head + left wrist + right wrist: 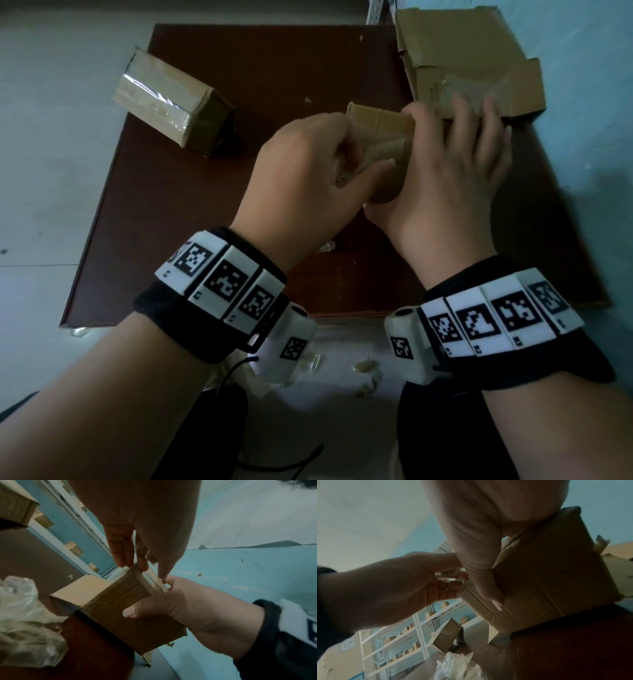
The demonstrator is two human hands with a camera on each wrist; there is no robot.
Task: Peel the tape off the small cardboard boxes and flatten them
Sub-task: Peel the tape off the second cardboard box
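Observation:
A small cardboard box [380, 133] is held just above the dark brown table [281, 68], one flap sticking out at its far end. My right hand [455, 150] grips it from the right, with the thumb across its taped side [113, 604]. My left hand [342, 164] is at the box's near left corner, its fingers curled and pinching a strip of clear tape [449, 575] at the box edge [465, 588]. In the left wrist view its fingertips [123, 563] touch the top edge of the box.
A second box [164, 102], wrapped in shiny tape, lies at the table's left edge. An opened, partly flattened box [459, 58] lies at the back right. Crumpled tape [25, 615] sits near the front edge. Shelves with small boxes [412, 627] stand beyond.

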